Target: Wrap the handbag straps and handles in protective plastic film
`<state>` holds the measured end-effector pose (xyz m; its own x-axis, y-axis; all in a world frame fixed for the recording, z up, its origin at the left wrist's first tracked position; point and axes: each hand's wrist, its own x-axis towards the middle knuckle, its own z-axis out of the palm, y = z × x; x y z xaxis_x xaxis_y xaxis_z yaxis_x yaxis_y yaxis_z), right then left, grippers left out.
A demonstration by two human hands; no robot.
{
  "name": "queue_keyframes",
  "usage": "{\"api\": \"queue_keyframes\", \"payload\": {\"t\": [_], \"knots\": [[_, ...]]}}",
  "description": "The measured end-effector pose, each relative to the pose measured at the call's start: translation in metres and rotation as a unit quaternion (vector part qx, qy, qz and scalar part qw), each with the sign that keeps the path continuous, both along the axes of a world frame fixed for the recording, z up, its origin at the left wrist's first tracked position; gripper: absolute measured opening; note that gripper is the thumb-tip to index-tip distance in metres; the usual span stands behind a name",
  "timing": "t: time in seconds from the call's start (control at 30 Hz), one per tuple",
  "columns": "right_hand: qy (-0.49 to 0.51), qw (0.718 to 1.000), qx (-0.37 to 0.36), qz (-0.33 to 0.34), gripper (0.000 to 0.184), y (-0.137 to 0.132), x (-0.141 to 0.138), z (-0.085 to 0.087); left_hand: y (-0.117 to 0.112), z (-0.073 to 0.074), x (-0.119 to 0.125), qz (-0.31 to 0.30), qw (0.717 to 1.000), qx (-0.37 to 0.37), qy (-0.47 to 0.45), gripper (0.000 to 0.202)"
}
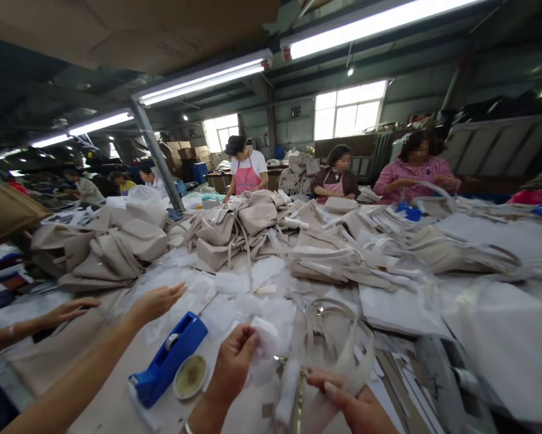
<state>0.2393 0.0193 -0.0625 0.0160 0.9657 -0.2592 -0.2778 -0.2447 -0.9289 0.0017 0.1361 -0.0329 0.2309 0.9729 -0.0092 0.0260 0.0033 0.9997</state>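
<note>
My left hand (231, 363) is low in the middle of the view, pinched shut on a piece of thin white wrapping paper (266, 339). My right hand (352, 405) is at the bottom edge, fingers closed round a bag strap partly wrapped in white paper (289, 389). The strap's loop with metal rings (331, 328) lies on the table just beyond both hands. A blue tape dispenser (169, 360) and a small round dish (190, 377) sit just left of my left hand.
A co-worker's two open hands (155, 301) (67, 311) reach in from the left over white paper. Piles of beige handbags (216, 232) cover the long table. Flat white sheets (501, 337) lie at the right. Three people (248, 166) work on the far side.
</note>
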Motion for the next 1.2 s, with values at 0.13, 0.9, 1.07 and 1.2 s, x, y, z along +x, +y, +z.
{"api": "queue_keyframes", "payload": {"t": [0.13,0.9,1.07,1.2], "knots": [[0.085,0.994,0.034,0.054,0.038,0.015,-0.024,0.021,-0.029,-0.011,0.01,-0.044,0.999,-0.002,0.025,0.025],[-0.339,0.869,0.301,0.201,0.022,0.039,-0.039,0.006,-0.003,-0.021,0.026,-0.012,0.988,-0.154,0.028,0.031],[-0.306,0.9,0.254,0.179,0.023,0.044,-0.038,-0.007,0.007,-0.03,0.014,0.023,0.986,-0.168,0.001,0.034],[-0.264,0.917,0.244,0.172,0.023,0.071,-0.043,-0.009,0.021,-0.021,-0.014,0.118,0.984,-0.124,-0.057,0.035]]}}
